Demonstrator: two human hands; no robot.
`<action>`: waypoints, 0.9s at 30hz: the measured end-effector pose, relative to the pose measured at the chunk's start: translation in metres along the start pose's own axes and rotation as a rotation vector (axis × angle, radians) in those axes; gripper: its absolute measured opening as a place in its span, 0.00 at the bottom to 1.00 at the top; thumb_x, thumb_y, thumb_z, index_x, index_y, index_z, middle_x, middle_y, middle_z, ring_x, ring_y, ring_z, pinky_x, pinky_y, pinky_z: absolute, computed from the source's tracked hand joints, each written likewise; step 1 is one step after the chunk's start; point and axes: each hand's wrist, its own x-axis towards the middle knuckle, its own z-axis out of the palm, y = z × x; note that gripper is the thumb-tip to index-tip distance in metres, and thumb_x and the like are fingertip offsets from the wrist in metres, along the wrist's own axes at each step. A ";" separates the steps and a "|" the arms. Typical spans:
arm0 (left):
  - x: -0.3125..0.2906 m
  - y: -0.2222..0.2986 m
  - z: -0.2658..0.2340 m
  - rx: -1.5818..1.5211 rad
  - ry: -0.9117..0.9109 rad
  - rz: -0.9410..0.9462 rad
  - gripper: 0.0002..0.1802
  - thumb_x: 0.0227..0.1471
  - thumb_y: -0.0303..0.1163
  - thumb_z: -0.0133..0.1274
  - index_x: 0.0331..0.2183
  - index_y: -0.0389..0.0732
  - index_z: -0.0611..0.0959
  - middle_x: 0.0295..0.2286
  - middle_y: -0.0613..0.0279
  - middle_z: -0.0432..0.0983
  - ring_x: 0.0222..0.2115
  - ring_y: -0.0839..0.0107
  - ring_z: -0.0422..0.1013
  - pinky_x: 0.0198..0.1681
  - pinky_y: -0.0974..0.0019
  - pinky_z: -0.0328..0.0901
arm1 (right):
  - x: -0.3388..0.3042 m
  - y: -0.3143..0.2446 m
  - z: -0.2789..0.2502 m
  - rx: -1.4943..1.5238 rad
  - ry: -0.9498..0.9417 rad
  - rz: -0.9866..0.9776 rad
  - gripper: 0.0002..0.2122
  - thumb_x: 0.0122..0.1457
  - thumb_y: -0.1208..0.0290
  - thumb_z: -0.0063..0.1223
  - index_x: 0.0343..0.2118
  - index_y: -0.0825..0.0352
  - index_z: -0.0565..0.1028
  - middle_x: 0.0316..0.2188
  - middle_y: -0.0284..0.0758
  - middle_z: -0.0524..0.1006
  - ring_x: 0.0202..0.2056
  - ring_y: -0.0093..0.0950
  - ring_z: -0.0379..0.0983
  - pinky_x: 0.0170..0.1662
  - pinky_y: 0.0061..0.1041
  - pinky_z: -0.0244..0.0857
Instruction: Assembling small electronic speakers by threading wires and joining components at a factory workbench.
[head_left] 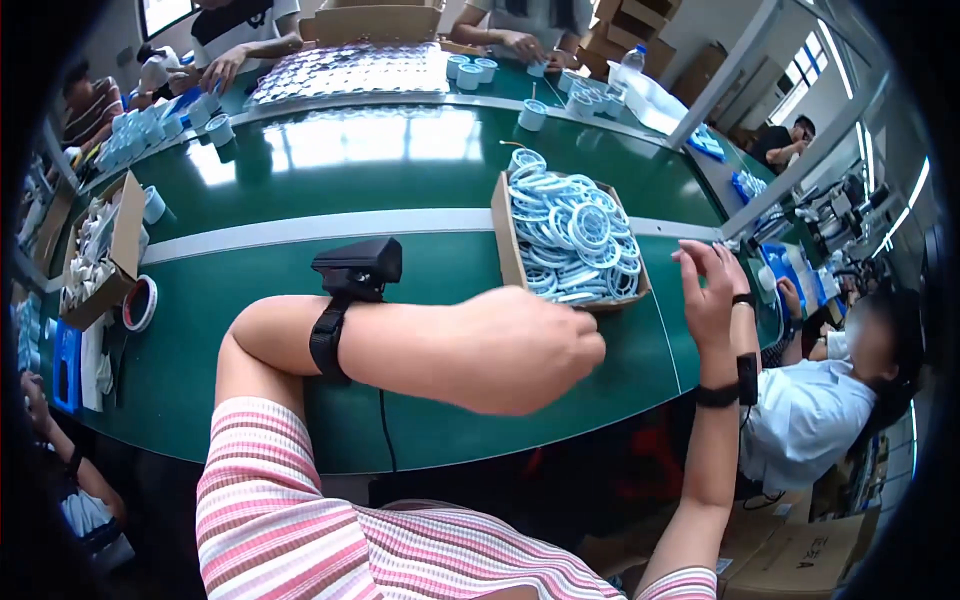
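My left forearm lies across the green work surface (430, 440). At its end my left hand (545, 345) is closed with its back toward me, just in front of the cardboard box (510, 245) of light-blue rings. Its curled fingers hide whatever they may hold. Piled above the box's rim, the light-blue plastic rings (585, 230) overlap one another. Raised to the right of that box, my right hand (710, 290) has its fingers bent but apart, and nothing shows in them. A black wrist-strapped device (360, 265) sits on my left forearm, its cable hanging down.
At the left stand a cardboard box (125, 225) of pale parts and a white tape roll (140, 303). A white rail (340, 222) crosses behind the ring box. Close on my right sits a co-worker in a light shirt (810, 420); others work across the bench.
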 end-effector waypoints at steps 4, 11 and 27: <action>-0.007 -0.076 -0.002 0.029 0.334 -0.381 0.13 0.61 0.35 0.49 0.39 0.34 0.76 0.37 0.51 0.73 0.41 0.53 0.74 0.41 0.56 0.71 | 0.081 0.046 0.045 -0.137 -0.117 -0.039 0.08 0.63 0.74 0.53 0.43 0.70 0.77 0.32 0.34 0.80 0.34 0.22 0.77 0.39 0.22 0.70; -0.013 -0.190 0.048 -0.500 0.690 -0.754 0.21 0.64 0.39 0.48 0.52 0.36 0.70 0.49 0.54 0.70 0.50 0.60 0.71 0.52 0.60 0.67 | 0.155 0.098 0.099 0.071 -0.488 0.143 0.12 0.59 0.75 0.59 0.45 0.67 0.77 0.35 0.31 0.81 0.36 0.22 0.78 0.43 0.20 0.71; 0.025 -0.195 0.065 -0.972 0.980 -0.484 0.24 0.67 0.38 0.41 0.57 0.30 0.66 0.48 0.56 0.71 0.50 0.73 0.65 0.58 0.69 0.58 | 0.218 0.092 0.159 0.161 -0.746 -0.047 0.30 0.48 0.67 0.71 0.57 0.64 0.73 0.52 0.38 0.75 0.55 0.31 0.70 0.61 0.30 0.62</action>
